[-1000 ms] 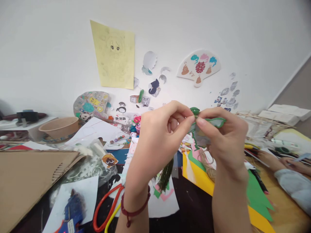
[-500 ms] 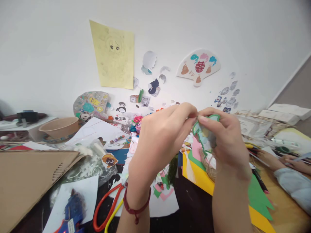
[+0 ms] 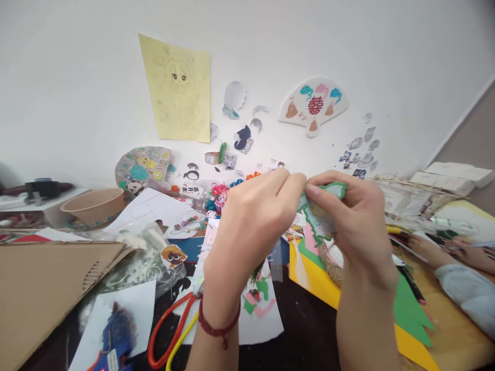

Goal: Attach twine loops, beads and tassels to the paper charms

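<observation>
Both hands are raised together over the middle of the table. My right hand pinches a green-edged, light blue cutout between thumb and fingers. Its fingertips meet those of my left hand, which wears a dark red cord bracelet. The left fingers are pressed together at the cutout's left edge, and what they grip is hidden behind the hand. Below my left wrist lie scissors with red and yellow handles. Paper scraps in green and pink rest on a white sheet.
Cardboard covers the left side, beside a blue glue gun on paper. Yellow and green sheets lie on the right. Another person's hands are at the far right. A beige bowl stands at the back left.
Both hands and the cutout have shifted slightly left. My left hand's fingers have turned a little and now sit lower over the cutout's edge.
</observation>
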A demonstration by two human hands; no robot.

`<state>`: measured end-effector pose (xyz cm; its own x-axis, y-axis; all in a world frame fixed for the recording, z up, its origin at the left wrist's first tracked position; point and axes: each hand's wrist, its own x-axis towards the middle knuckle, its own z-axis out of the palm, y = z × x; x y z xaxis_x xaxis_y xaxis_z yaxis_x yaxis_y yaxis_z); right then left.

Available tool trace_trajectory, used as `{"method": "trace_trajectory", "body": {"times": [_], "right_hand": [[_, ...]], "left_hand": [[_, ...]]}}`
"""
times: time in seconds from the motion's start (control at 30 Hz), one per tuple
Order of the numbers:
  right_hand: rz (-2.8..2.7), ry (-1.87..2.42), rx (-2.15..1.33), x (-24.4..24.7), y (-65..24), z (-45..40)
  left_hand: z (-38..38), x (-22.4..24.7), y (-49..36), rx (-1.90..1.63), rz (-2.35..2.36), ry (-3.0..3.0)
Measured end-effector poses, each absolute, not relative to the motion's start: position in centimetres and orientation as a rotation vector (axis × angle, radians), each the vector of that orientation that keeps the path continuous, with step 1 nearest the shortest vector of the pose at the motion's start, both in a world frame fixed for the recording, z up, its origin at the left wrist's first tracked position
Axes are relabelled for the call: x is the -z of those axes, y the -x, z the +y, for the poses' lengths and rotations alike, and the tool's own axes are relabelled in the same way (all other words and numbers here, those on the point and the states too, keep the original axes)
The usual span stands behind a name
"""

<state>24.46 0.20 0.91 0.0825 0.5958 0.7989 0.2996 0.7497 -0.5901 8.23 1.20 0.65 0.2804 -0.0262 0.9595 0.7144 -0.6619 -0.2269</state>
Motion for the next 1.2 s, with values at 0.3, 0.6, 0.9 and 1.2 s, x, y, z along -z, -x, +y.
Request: {"method": "trace_trajectory", "body": {"times": [0.3, 0.6, 0.9, 1.2], "right_hand": [[-1.594, 0.826, -0.068, -0.8, -24.8, 0.5], [-1.599, 0.871, 0.350, -0.7, -24.0, -0.3], [-1.655, 0.822, 0.757, -0.6, -23.2, -0.9], [-1.706, 0.707, 0.924, -0.2, -23.0, 0.7]], "left_hand": [[2.1, -0.3, -8.3, 1.370, -0.659, 1.927], [2.2, -0.3, -8.6, 1.368, -0.605, 1.889], [2.5, -0.1, -8.3, 1.398, -0.615, 1.917], [3.2, -0.3, -7.4, 1.578, -0.617, 2.018]]}}
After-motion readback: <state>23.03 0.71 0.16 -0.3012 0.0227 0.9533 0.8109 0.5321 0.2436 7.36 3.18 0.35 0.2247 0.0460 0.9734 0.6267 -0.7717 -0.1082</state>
